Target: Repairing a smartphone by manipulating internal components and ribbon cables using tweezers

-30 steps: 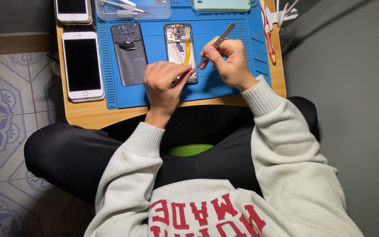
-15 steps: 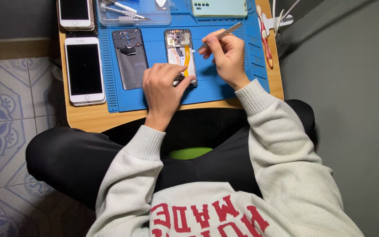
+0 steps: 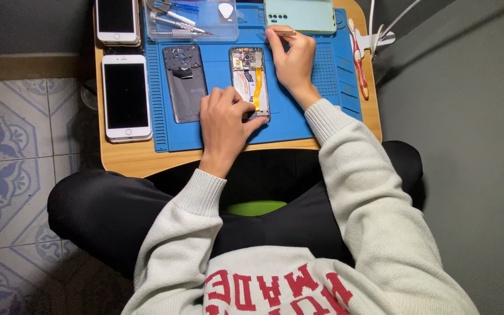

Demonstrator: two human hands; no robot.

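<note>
Here the left hand (image 3: 224,119) pinches the opened phone (image 3: 250,81) by its lower edge, steadying it on the blue mat (image 3: 298,119), while the right hand (image 3: 291,58) pinches tweezers (image 3: 280,33) just beyond its top end.

Two white phones (image 3: 126,96); one opened phone (image 3: 249,81); one dark back cover (image 3: 185,81); one mint-green phone (image 3: 298,14); one blue mat (image 3: 316,111).

- Light falls from above onto the blue work mat (image 3: 298,125), bright and even, with colours clean.
- The grey wall (image 3: 468,146) and the tiled floor (image 3: 13,169) sit dimmer.
- Soft, short shadows lie under the left hand (image 3: 224,119) and right hand (image 3: 293,58).
- The white phone (image 3: 125,96) screen shows faint sheen, no hard glare.
- Focus is sharp; the sweater (image 3: 322,274) near the bottom edge looks stretched.
</note>
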